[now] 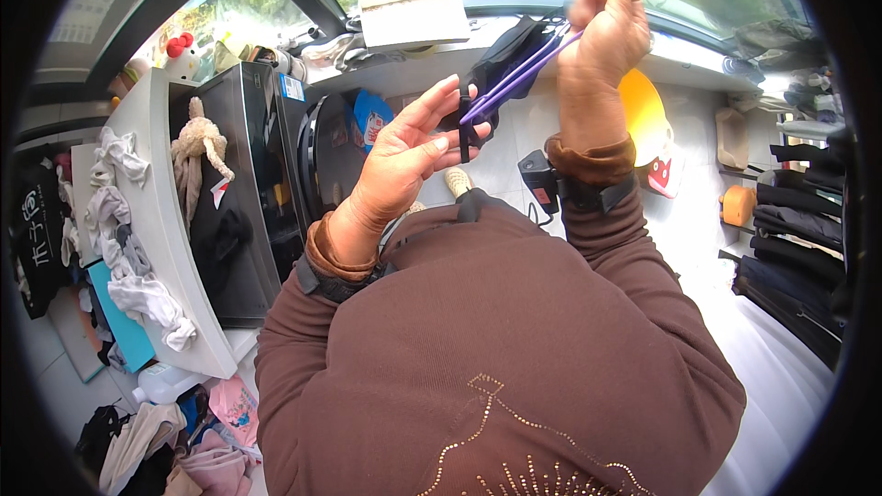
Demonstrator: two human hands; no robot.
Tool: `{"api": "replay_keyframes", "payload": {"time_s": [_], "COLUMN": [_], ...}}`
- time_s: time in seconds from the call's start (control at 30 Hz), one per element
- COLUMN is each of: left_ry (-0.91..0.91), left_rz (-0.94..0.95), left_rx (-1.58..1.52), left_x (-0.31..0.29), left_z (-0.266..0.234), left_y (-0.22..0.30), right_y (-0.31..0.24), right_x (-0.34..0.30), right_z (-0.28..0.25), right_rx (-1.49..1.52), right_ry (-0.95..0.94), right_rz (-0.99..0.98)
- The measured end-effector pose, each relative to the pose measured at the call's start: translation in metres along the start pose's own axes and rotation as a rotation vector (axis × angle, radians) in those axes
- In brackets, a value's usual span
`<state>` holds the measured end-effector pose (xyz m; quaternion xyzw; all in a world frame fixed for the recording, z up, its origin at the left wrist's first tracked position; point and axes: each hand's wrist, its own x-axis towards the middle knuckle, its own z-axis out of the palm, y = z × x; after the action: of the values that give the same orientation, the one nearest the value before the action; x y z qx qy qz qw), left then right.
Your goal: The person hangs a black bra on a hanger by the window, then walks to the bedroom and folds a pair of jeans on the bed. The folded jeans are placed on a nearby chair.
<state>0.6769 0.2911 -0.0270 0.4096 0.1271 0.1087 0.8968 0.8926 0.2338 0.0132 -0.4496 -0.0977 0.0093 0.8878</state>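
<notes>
A purple clothes hanger (525,75) slants across the space in front of me. My right hand (606,32) is closed around it near the hook, at the upper right. A black garment (510,60) hangs on the hanger, its shape partly hidden behind the hanger and hands. At the hanger's lower left end my left hand (409,142) holds a black strap (464,129) of it across the fingers. The left fingers are fairly straight, and the strap crosses in front of their tips. My right fingertips are slightly blurred.
White socks (147,303) lie along a white cabinet top (188,266) at left, beside a dark metal cabinet (253,257). A yellow basin (643,115) stands at right. Dark clothes (795,220) hang at far right. Piled clothes (147,445) lie lower left. A windowsill (395,73) runs ahead.
</notes>
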Motion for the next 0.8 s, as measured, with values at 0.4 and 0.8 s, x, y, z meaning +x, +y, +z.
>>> {"api": "replay_keyframes", "payload": {"time_s": [0.4,0.8], "left_ry": [0.074,0.446], "left_rz": [0.084,0.237], "left_rx": [-0.049,0.497], "left_x": [0.008,-0.025], "left_z": [0.002,-0.021], "left_y": [0.000,0.066], "right_y": [-0.005,-0.045], "right_x": [-0.002,-0.024], "right_z": [0.034,0.083], "right_rx": [0.229,0.404], "right_ry": [-0.032,-0.365], "right_rz": [0.134,0.586]}}
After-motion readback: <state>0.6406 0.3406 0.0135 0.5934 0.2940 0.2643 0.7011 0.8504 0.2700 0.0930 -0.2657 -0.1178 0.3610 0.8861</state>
